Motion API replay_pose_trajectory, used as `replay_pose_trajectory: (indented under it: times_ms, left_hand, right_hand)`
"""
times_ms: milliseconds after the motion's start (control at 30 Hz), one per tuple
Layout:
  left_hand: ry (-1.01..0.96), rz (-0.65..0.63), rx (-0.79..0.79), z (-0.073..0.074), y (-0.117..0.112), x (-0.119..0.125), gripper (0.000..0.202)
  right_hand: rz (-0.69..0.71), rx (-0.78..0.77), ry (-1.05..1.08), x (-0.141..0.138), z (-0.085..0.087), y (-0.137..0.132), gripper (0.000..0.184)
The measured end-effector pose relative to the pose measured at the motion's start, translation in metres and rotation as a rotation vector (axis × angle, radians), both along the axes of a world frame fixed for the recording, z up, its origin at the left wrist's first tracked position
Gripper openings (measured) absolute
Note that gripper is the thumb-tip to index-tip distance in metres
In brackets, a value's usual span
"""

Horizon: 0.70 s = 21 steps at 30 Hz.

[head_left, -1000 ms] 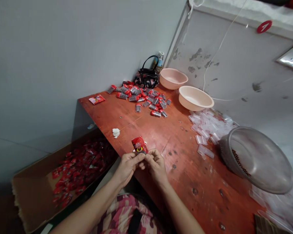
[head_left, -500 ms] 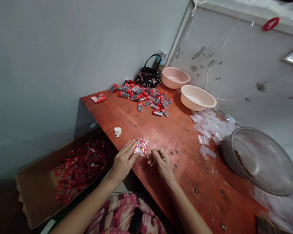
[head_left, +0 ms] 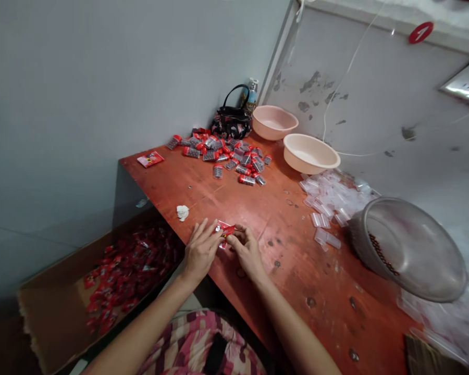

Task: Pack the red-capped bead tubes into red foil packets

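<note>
A small shiny red packet (head_left: pixel 221 226) lies at the near edge of the orange-red table (head_left: pixel 273 213), partly covered by my fingers. My left hand (head_left: pixel 200 250) rests flat over the packet's left side, fingers stretched out. From the right, my right hand (head_left: pixel 247 250) pinches the packet's right edge between thumb and fingers, and that side looks lifted or folded. A crumpled white wad (head_left: pixel 182 212) sits to the left, beyond my left hand.
Several red-capped tubes (head_left: pixel 218 171) are heaped at the back near a handbag (head_left: pixel 231 125). Two basins (head_left: pixel 311 165) stand beside them. Clear tubes (head_left: pixel 328 237) and a tilted grey tub (head_left: pixel 418 245) are on the right. A carton (head_left: pixel 49 302) of red packets is lower left.
My right hand has moved left onto the packet and now grips its right edge. My left hand has shifted further over the packet. The camera view has turned slightly.
</note>
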<state>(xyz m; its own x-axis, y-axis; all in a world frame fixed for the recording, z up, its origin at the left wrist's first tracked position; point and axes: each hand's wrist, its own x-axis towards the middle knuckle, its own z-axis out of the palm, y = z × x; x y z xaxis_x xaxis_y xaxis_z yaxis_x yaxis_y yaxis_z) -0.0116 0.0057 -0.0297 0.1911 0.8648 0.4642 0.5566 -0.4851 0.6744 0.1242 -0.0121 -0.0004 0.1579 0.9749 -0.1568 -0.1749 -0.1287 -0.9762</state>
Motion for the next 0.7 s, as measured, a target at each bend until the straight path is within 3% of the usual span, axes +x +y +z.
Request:
replay_pose_trajectory:
  times_ms: [100, 200, 267, 333, 400, 467, 567, 700]
  left_hand:
    - [-0.204, -0.030, -0.164, 0.012, -0.003, 0.000, 0.035]
    - [-0.480, -0.081, -0.554, 0.023, 0.000, -0.002, 0.039]
    - [-0.633, -0.169, -0.797, 0.027, 0.004, -0.004, 0.031]
    - [-0.753, -0.205, -0.929, 0.029, 0.007, -0.005, 0.028]
    - [-0.841, -0.158, -0.974, 0.029, 0.009, -0.006, 0.024]
    - [-0.895, -0.079, -0.983, 0.028, 0.010, -0.007, 0.023]
    - [-0.971, 0.013, -1.004, 0.029, 0.009, -0.010, 0.022]
    - [-1.105, 0.096, -1.047, 0.031, 0.009, -0.015, 0.023]
  right_hand:
    - [-0.007, 0.043, 0.085, 0.000, 0.004, 0.009, 0.031]
    - [0.082, 0.032, 0.071, 0.005, 0.010, 0.014, 0.032]
    - [0.217, -0.007, -0.005, 0.009, 0.013, 0.019, 0.033]
    - [0.342, -0.011, -0.230, 0.014, 0.016, 0.029, 0.027]
    - [0.369, 0.038, -0.610, 0.021, 0.018, 0.048, 0.020]
    - [0.283, 0.097, -0.951, 0.031, 0.021, 0.076, 0.020]
    - [0.160, 0.107, -1.155, 0.049, 0.026, 0.126, 0.027]
    - [0.140, 0.073, -1.347, 0.067, 0.029, 0.179, 0.035]
